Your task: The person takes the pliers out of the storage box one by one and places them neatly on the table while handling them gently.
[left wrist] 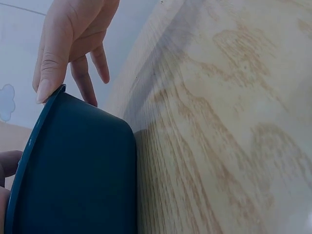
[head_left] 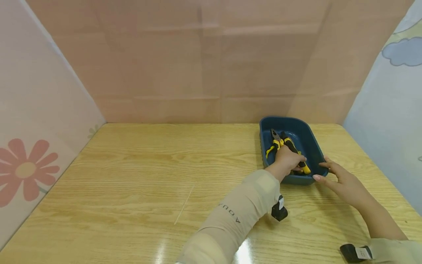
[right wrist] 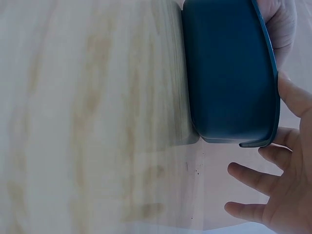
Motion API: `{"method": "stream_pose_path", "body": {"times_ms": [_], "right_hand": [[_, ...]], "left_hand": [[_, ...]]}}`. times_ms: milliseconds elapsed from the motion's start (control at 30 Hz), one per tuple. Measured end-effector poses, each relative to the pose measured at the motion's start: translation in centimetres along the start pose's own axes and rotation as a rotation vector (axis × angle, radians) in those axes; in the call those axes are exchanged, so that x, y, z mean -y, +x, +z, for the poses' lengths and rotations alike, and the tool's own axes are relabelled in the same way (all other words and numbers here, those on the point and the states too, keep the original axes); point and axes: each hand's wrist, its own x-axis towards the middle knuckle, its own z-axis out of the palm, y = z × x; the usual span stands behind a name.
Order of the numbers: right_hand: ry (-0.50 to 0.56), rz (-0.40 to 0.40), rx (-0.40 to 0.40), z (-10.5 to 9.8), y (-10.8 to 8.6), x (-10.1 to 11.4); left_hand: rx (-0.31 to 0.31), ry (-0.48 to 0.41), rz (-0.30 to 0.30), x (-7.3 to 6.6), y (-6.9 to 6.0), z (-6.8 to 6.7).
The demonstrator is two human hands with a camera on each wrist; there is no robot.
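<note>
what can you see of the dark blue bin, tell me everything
The dark blue bin looks like smooth plastic: open-topped, with rounded corners, fairly straight walls and a thin rim. It sits upright on the wood-patterned table, right of the middle and near the back. Inside lie yellow-and-black hand tools, pliers among them. The left hand reaches in over the near side; the right hand touches the near right corner.
</note>
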Motion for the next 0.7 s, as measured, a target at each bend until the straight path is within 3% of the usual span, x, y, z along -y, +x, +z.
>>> {"method": "stream_pose_path", "body": {"times_ms": [333,600,700], "right_hand": [[0.000,0.000,-0.013,0.01,-0.15,0.29],[0.007,-0.001,-0.017,0.04,-0.23,0.36],[0.007,0.010,-0.007,0.02,-0.30,0.41]], "left_hand": [[-0.050,0.105,0.005,-0.03,0.15,0.14],[-0.094,0.241,0.028,-0.10,0.14,0.04],[-0.101,0.247,0.030,-0.11,0.18,-0.02]]}}
